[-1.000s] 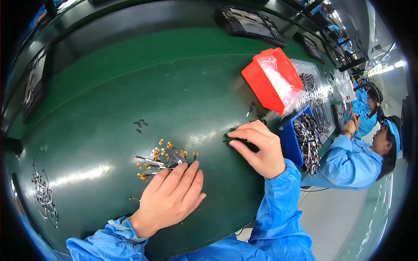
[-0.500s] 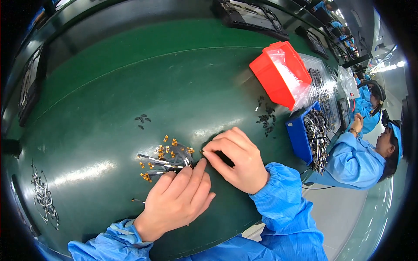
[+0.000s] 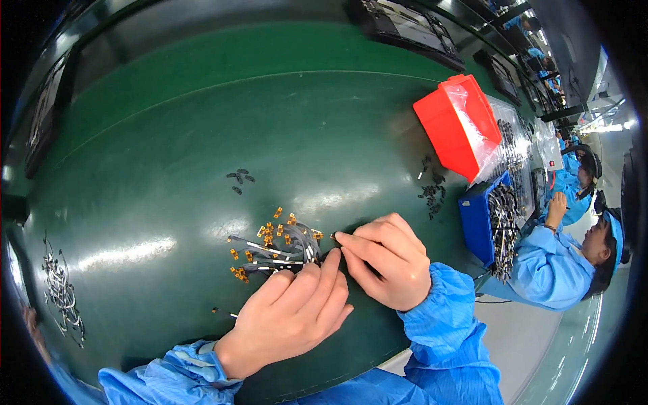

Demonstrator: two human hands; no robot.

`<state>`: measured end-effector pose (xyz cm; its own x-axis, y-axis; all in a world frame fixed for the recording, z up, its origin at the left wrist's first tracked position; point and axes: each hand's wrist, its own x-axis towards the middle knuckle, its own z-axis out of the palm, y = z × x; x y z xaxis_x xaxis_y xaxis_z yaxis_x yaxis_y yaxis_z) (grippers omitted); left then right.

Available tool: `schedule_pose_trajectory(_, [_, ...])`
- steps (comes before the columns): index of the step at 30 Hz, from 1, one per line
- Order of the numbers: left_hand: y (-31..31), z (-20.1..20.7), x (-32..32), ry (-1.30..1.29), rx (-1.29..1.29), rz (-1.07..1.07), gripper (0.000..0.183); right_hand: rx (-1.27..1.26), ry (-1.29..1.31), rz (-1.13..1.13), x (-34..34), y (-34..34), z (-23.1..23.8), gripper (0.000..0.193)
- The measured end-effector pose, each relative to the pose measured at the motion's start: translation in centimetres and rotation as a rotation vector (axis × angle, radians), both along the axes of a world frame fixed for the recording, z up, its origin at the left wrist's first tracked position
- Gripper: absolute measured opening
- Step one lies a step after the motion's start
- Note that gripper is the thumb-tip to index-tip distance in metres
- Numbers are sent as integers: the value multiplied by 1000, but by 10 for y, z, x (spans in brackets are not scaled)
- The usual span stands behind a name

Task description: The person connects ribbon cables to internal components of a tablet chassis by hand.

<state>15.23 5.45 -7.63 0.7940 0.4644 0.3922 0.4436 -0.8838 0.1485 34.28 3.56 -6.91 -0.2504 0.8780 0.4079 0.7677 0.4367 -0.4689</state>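
Note:
A pile of short grey cables with small gold-coloured connector ends lies on the green table in front of me. My left hand rests palm down at the pile's near edge, fingers stretched out over the cables and thumb apart. Just right of the pile, my right hand pinches a tiny dark and gold connector between thumb and index finger. Its fingertips almost meet the left fingertips. Whatever runs from the connector is hidden by my fingers. One loose cable sticks out beside my left wrist.
Small black parts lie in two groups. At the right stand a red bin, a blue bin full of cables and a clear tray. A white cable bundle lies far left. Co-workers in blue sit at the right.
The whole view has shifted, so the table things appear slightly farther right. Both hands keep about the same place at the pile, and the right pinch still holds the connector.

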Motion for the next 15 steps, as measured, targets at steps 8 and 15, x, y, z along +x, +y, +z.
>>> schedule_pose_trajectory(8, [0,3,-1,8,5,0,34,108,-256,104,2,4,2,35])
schedule_pose_trajectory(15, [0,3,0,2,1,-16,34,-25,-273,261,9,19,16,23])
